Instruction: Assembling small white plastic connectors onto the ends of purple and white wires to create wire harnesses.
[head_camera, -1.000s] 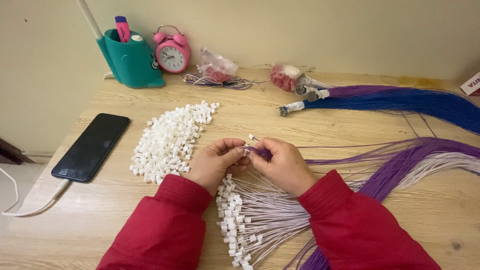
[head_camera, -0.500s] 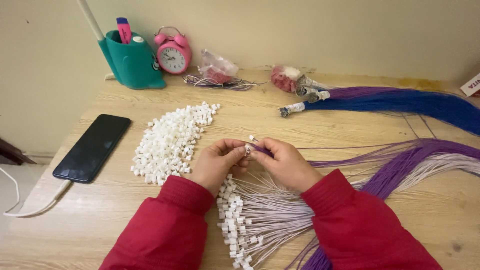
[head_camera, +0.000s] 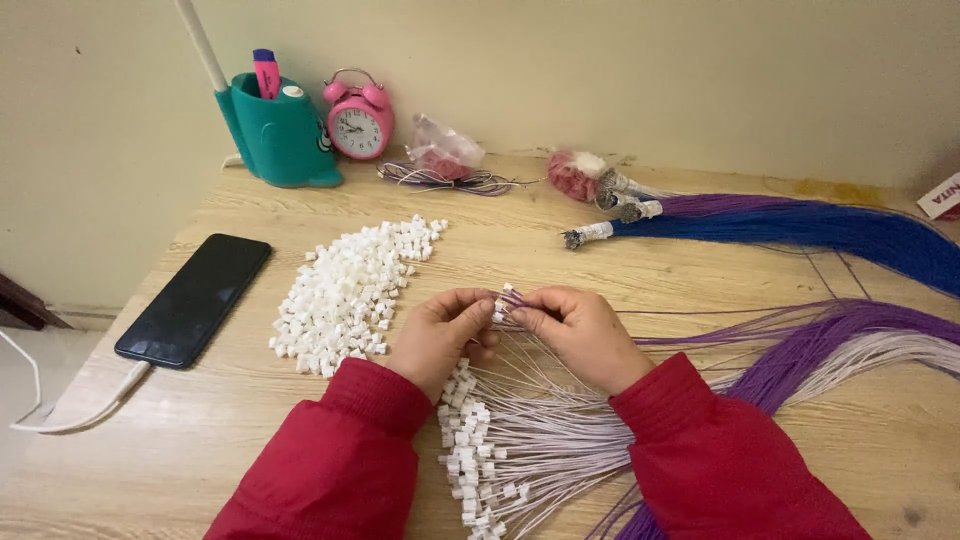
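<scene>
the wooden table (head_camera: 700, 270) fills most of the frame, its right and lower edges cut off. a blue and purple wire bundle (head_camera: 830, 225) runs off the right edge, and a purple and white wire bundle (head_camera: 850, 350) below it does too. both red sleeves (head_camera: 340, 460) are cropped at the bottom. left of centre lies a pile of small white connectors (head_camera: 350, 290), and a black phone (head_camera: 195, 298) lies further left. at the upper left stand a teal pen holder (head_camera: 280, 135) and a pink alarm clock (head_camera: 358, 120). in the middle, the left hand (head_camera: 435, 335) and right hand (head_camera: 580, 330) meet, each pinching a small white connector (head_camera: 497, 312) with a thin wire; fingers hide most of it, so the joint is hard to make out. finished wires with connectors (head_camera: 475, 450) fan out beneath the wrists.
</scene>
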